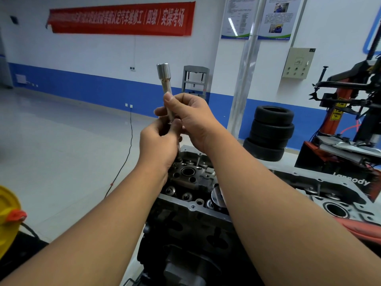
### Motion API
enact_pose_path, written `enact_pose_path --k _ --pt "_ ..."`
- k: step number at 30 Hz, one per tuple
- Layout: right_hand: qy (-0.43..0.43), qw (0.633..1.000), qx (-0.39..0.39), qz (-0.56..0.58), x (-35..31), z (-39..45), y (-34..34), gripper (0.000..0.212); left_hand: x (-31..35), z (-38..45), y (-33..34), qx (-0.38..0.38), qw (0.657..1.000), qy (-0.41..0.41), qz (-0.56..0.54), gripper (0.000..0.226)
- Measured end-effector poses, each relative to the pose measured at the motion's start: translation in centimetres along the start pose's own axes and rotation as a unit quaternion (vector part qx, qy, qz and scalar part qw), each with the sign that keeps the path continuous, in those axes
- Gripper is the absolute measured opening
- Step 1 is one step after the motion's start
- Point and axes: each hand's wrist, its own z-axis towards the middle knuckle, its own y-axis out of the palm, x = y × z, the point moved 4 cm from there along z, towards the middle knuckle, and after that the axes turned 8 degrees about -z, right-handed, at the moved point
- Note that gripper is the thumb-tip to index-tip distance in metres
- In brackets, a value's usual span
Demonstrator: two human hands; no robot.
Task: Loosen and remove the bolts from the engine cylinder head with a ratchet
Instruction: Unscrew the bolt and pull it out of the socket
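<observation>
Above the cylinder head [191, 176], the right hand [193, 118] grips a long socket extension [166, 87] upright while the left hand [158, 145] pinches its lower end. Seat any joint squarely and fully before lowering onto a bolt.

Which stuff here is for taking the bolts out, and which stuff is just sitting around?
For the job:
- socket extension, held up by the right hand and left hand
- engine cylinder head below them

Just sitting around:
- stack of tyres
- tyre machine
- yellow container
- red banner
</observation>
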Motion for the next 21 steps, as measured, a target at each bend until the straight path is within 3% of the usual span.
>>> enact_pose_path --k 3,7,11,14,19,21 --pt "0.017 1.000 0.004 0.003 0.00 0.07 0.04 0.030 -0.13 0.10 0.07 -0.005 1.000 -0.012 0.003 0.031" --pt "0.017 1.000 -0.011 0.006 0.01 -0.01 0.04 0.025 -0.13 0.17 -0.26 0.023 1.000 0.003 0.007 0.010" --pt "0.007 1.000 -0.009 0.019 0.09 0.00 0.07 0.021 0.02 0.04 -0.22 0.013 1.000 -0.007 -0.019 0.004" --pt "0.017 1.000 0.005 0.006 0.14 0.13 -0.05 0.026 -0.02 0.00 0.14 -0.012 1.000 -0.013 -0.007 0.023" --pt "0.014 1.000 0.003 0.023 0.22 0.17 -0.07 0.025 0.06 0.06 -0.13 0.019 1.000 0.011 0.011 0.014" --pt "0.013 0.999 -0.002 0.031 0.18 0.21 0.04 0.026 0.00 0.10 -0.43 0.035 0.999 0.002 -0.002 0.021"
